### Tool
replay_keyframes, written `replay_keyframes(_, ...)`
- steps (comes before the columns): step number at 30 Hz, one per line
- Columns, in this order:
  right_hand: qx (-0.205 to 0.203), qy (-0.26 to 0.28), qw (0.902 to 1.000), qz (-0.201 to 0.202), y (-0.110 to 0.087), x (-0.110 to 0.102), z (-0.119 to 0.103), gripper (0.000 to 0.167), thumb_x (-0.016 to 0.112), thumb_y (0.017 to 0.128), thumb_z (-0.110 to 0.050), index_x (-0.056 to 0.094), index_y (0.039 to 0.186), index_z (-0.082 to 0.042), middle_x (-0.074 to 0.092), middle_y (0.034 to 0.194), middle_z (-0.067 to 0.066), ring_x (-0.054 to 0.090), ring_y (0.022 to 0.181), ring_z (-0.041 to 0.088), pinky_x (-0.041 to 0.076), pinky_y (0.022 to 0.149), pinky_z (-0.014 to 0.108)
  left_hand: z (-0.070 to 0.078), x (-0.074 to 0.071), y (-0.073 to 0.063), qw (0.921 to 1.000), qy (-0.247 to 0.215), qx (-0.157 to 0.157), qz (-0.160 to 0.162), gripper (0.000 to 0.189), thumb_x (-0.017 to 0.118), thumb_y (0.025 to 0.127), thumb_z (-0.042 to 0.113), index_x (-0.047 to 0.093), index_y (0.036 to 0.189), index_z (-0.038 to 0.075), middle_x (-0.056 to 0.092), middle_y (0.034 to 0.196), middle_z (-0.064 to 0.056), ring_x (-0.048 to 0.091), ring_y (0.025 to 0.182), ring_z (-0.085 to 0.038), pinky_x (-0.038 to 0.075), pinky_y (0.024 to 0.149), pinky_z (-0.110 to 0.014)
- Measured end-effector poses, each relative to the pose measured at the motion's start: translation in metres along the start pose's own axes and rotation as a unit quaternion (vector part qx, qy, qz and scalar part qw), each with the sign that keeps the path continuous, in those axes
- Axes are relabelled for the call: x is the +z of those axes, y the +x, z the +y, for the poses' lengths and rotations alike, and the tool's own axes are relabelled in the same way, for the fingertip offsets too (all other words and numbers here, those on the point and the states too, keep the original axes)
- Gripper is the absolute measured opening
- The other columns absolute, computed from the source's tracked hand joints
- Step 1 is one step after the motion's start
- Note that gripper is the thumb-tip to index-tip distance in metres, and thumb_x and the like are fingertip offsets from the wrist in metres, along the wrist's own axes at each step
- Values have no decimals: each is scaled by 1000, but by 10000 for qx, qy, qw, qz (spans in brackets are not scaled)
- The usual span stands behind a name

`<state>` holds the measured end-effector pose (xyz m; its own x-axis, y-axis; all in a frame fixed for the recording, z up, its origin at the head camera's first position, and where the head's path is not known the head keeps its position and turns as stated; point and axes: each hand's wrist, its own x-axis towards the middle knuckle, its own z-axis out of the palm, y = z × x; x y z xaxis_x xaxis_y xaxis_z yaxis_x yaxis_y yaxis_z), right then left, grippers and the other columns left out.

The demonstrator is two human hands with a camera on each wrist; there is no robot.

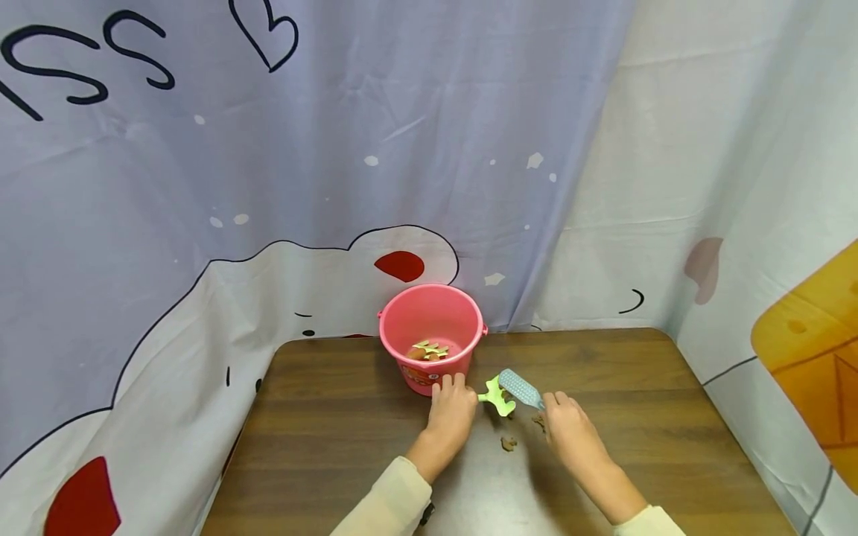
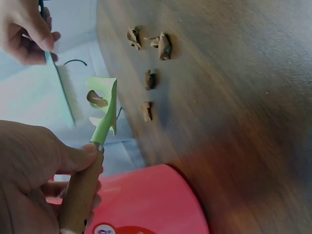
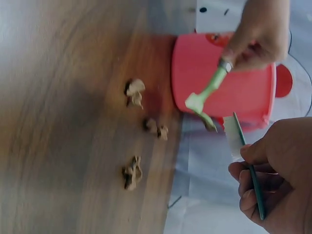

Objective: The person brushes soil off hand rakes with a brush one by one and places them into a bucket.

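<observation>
In the head view my left hand [image 1: 452,408] is in front of the pink bucket [image 1: 432,304]. It grips the wooden handle [image 2: 80,195] of a small green hand rake [image 2: 105,119]. A curled brown piece [image 2: 96,99] sits at the rake's prongs. My right hand [image 1: 570,433] pinches the thin handle of a flat light-blue tool [image 1: 520,387] with a dotted, grater-like face, held up close to the rake. Below them, several dry brown curled pieces [image 3: 132,174] lie on the table. Inside the bucket are a yellow-green pronged thing [image 1: 432,348] and some brown bits.
The brown wooden table [image 1: 322,439] ends at a back edge just behind the bucket. A printed curtain [image 1: 375,171] hangs behind it, and more white cloth [image 1: 724,313] hangs along the right side.
</observation>
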<state>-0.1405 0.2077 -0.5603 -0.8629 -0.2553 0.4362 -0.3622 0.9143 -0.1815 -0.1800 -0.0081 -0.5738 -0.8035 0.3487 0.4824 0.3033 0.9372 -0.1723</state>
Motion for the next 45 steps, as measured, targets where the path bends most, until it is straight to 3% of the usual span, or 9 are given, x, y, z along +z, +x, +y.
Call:
replay_keyframes(7,-128,-144,9998,-37,-3,15,-13,28,84,79,0,64,96,6,65,85,14,63,72,27,58,69,39,5,0,4,10000,69,19,35,12,70,85,11,79,78,11,59,84,-2,55,80,-22,36,62,-35)
replay_keyframes(13,-84,-356,9993,87,-5,19,-16,28,83,76,5,63,96,5,62,84,13,60,70,27,58,65,39,5,1,5,9999,50,7,-124,11,71,86,11,79,79,11,59,86,-3,55,81,-22,36,62,-35)
replay_keyframes(18,-22,-488,9987,107,-5,15,-15,25,79,76,9,63,95,5,63,85,14,59,70,27,58,60,38,5,1,5,9998,-15,-12,-207,10,72,85,11,80,78,12,59,86,-3,55,81,-22,36,62,-35)
replay_keyframes(26,132,-488,9987,-59,-3,3,-10,32,87,77,-2,65,98,5,63,87,14,61,73,28,58,60,38,4,2,4,9998,-53,-29,-167,10,72,84,11,80,77,12,60,86,-2,55,81,-22,36,62,-35)
replay_keyframes(30,135,-492,9986,-128,-3,-1,-6,29,84,77,5,65,100,5,64,88,15,61,74,29,58,62,39,3,2,2,9999,-59,-17,-139,10,72,84,11,79,77,12,59,86,-3,55,81,-22,36,62,-35)
replay_keyframes(39,160,-482,9987,-82,-4,-3,4,27,79,78,12,65,101,6,65,90,17,61,75,29,59,63,38,-1,3,1,9997,-141,-83,-167,12,70,85,9,79,78,11,59,86,-3,55,81,-22,35,61,-34)
replay_keyframes(45,173,-444,9988,119,-4,-8,7,21,78,83,6,64,99,6,65,90,18,61,74,31,58,62,40,-2,2,2,9999,-81,-72,-125,14,68,87,10,79,79,11,60,86,-3,56,82,-22,35,62,-34)
